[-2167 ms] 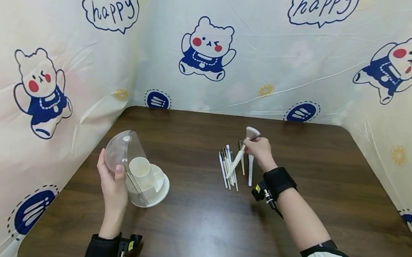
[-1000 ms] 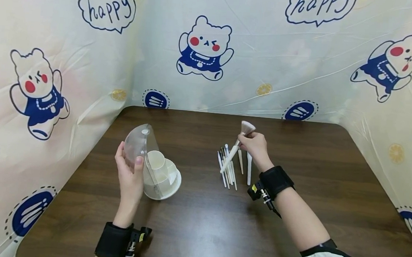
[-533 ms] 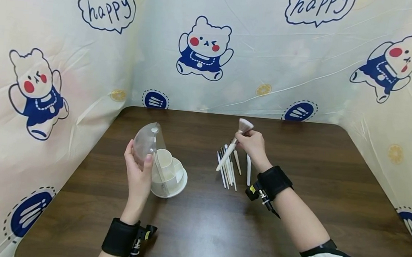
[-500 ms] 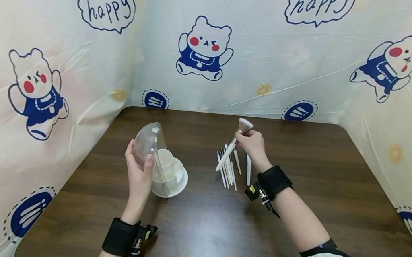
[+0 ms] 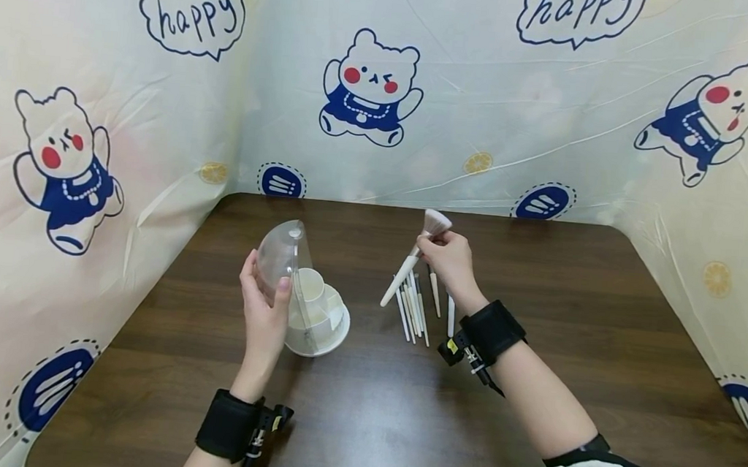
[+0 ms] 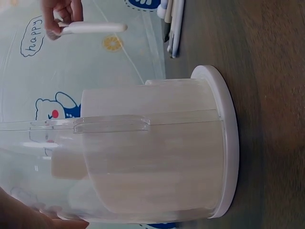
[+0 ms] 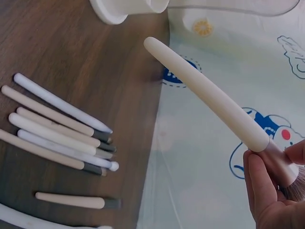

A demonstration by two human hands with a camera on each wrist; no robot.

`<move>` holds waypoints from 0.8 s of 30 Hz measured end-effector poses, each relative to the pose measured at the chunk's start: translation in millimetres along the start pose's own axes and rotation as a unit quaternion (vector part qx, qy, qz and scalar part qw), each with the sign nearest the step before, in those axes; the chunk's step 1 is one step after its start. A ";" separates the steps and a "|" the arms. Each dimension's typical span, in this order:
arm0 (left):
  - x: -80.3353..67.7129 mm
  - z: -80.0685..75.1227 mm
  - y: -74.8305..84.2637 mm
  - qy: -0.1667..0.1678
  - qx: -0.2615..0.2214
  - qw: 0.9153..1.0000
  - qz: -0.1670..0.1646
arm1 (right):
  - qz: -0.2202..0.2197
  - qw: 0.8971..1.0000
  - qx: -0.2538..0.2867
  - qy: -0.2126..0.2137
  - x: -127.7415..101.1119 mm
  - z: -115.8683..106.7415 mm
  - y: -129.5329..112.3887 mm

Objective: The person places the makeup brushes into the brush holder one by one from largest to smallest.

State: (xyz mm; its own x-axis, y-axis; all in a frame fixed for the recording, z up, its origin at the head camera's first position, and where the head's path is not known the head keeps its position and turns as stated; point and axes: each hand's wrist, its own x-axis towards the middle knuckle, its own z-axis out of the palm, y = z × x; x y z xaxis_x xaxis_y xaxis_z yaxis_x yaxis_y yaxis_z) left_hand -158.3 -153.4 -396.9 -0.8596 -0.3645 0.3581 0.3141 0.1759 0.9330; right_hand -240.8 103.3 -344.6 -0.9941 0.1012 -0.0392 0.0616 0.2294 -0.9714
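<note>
**Mia:** What is the left hand (image 5: pixel 266 318) doing?

**Ben:** It holds the clear plastic dome lid (image 5: pixel 282 259) of the round white brush holder (image 5: pixel 326 332). The thumb and fingers curl round the lid's edge. The lid is swung open, so the white cups inside face the other hand. The holder stands on the dark brown wooden table (image 5: pixel 360 408).

**Mia:** And what is to the right of it?

**Ben:** A bunch of thin white and cream brushes (image 5: pixel 416 306) lying flat on the table. They lie side by side, just under the right hand.

**Mia:** What does the right hand (image 5: pixel 449 258) have?

**Ben:** It pinches a fluffy fan brush with a long cream handle (image 5: pixel 405 271). The fingers (image 7: pixel 259 183) squeeze it close to the hair, at the metal neck. So the whole handle sticks out from the grip.

**Mia:** Which way does the brush point?

**Ben:** The fluffy end points up and away, toward the bear wall. The handle end points down and to the left, right at the holder. Its long line runs slanted from the grip to the cups.

**Mia:** Is the handle touching the holder?

**Ben:** No. It is in the air, above the table, with a gap between its tip and the holder. The holder is to the left of the grip and a bit lower.

**Mia:** Which hand is closer to the cups?

**Ben:** The left one, because it is on the lid. The right one is nearer the loose brushes.
</note>
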 end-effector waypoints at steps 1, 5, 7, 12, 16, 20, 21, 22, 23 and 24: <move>0.1 0.4 0.1 -0.002 0.001 1.000 -0.001 | -0.001 1.000 0.002 0.000 -0.6 0.8 -1.0; 0.4 2.3 0.6 -0.009 0.002 1.000 -0.006 | -0.006 1.000 0.006 0.002 -1.4 3.3 -3.6; 0.6 3.6 1.1 -0.012 0.001 1.000 -0.007 | -0.007 1.000 0.014 0.000 -2.6 3.9 -5.3; 1.3 6.8 0.4 -0.018 0.000 1.000 -0.006 | -0.015 0.999 0.028 -0.001 -5.3 5.5 -8.7; 0.9 9.8 -0.1 -0.016 0.011 1.000 0.002 | -0.033 0.999 0.035 0.000 -8.5 7.8 -11.8; 0.5 13.4 -0.1 -0.019 0.010 1.000 0.007 | -0.051 0.998 0.040 0.007 -12.1 11.9 -15.7; 0.4 14.3 0.0 -0.021 0.008 1.000 0.007 | -0.055 0.998 0.042 0.009 -12.8 13.1 -16.7; 0.3 15.1 -0.1 -0.024 0.007 1.000 0.007 | -0.061 0.997 0.042 0.010 -13.5 14.6 -17.7; 0.1 15.9 0.0 -0.026 0.006 1.000 0.006 | -0.067 0.997 0.044 0.013 -14.2 16.1 -18.7; -0.1 16.7 0.1 -0.029 0.005 1.000 0.005 | -0.073 0.996 0.046 0.014 -14.9 17.6 -19.8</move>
State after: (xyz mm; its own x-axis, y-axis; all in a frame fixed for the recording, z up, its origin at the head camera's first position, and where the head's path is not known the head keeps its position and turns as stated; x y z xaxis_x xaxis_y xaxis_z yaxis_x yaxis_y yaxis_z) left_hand -165.0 -138.0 -397.4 -0.8783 -0.3090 0.3648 0.3194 0.1887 0.9287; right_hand -228.8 80.2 -329.0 -0.9890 0.1003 0.1087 -0.0924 0.1544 -0.9837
